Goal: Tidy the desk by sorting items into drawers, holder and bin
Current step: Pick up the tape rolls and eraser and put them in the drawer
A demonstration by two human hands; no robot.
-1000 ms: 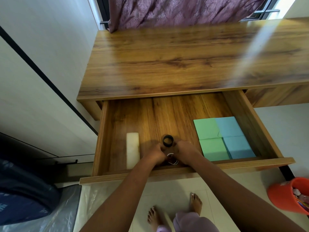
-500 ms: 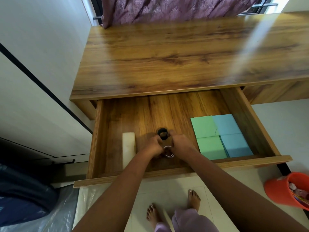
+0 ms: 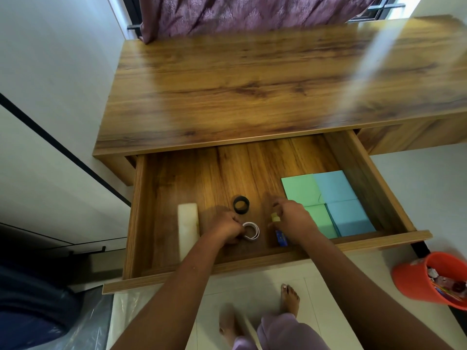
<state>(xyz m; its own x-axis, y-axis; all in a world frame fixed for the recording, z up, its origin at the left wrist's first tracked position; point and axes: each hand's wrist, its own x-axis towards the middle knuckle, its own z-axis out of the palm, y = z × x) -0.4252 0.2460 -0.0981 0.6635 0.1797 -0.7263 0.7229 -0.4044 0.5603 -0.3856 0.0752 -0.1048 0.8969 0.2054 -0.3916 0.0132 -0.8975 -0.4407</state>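
Observation:
The wooden drawer (image 3: 369, 183) stands pulled out under the desk top (image 3: 252, 79). Inside it my left hand (image 3: 226, 227) grips a white tape ring (image 3: 251, 231) lying on the drawer floor. My right hand (image 3: 293, 218) pinches a small yellow piece (image 3: 275, 218), and a small blue item (image 3: 281, 238) lies just under that hand. A black tape ring (image 3: 241, 204) stands upright behind my hands. A cream oblong block (image 3: 188, 227) lies at the left, and green and blue sticky-note pads (image 3: 328, 198) fill the right side.
An orange bin (image 3: 417, 279) with scraps stands on the floor at the right. A purple curtain (image 3: 240, 13) hangs behind the desk. White cabinet panels (image 3: 38, 147) are at the left, and my bare feet (image 3: 289, 299) are below the drawer.
My hands have moved apart: the right hand shifted right with the yellow piece, uncovering the blue item, and the left hand stays on the white tape ring. The camera view shifted slightly.

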